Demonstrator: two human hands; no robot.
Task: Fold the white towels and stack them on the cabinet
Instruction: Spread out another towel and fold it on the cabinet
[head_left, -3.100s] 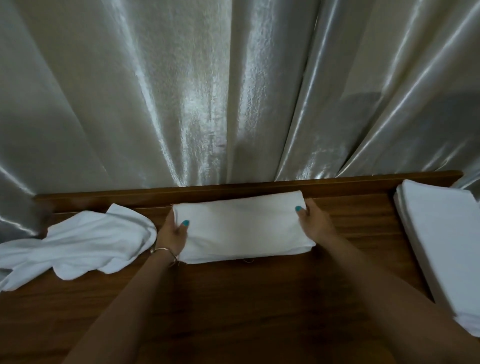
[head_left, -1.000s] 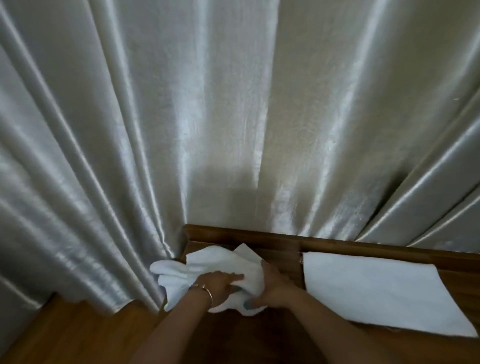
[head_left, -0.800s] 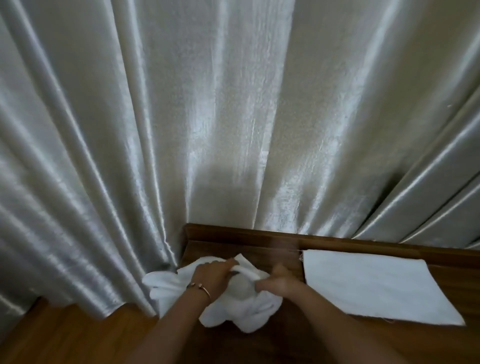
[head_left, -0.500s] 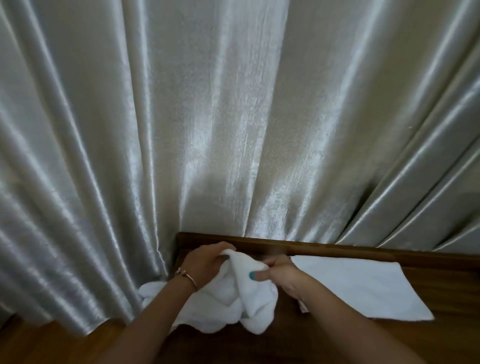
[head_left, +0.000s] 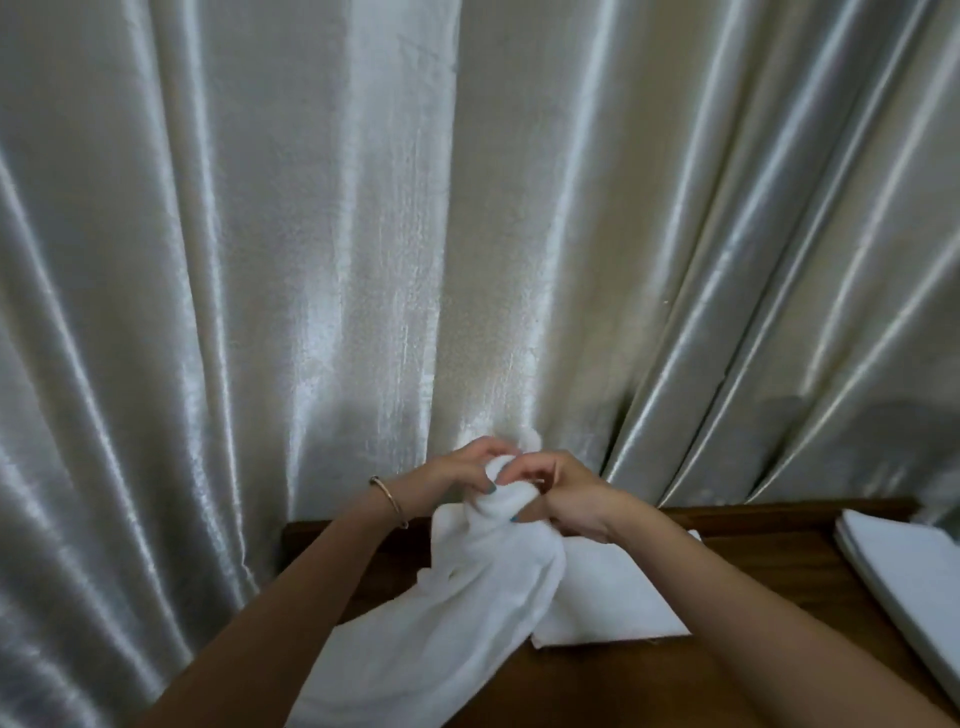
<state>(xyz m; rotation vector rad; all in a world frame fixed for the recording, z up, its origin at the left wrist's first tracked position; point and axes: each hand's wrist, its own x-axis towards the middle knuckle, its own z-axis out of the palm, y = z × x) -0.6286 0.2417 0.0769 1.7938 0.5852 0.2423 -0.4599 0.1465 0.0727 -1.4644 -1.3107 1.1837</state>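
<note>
Both hands are raised together in front of the curtain (head_left: 363, 234), fingers curled and pinching the top of a loose white towel (head_left: 467, 613): the left hand (head_left: 457, 475) grips the bunched cloth from the left, the right hand (head_left: 558, 491) from the right, their fingertips almost touching over the gathered fabric. The towel hangs down from that grip in a rumpled, unfolded drape, its lower part trailing over the near left edge of the wooden worktop (head_left: 649, 686) and out of the bottom of the view. Behind and to the right of it, a folded towel (head_left: 613, 597) lies flat on the wood, partly covered by the hanging cloth and the right forearm. At the far right edge a stack of folded towels (head_left: 914, 582) rests on the same surface, well apart from the hands. A thin bracelet (head_left: 389, 493) circles the left wrist, and the nails are painted teal. No container, label or readable writing shows anywhere
</note>
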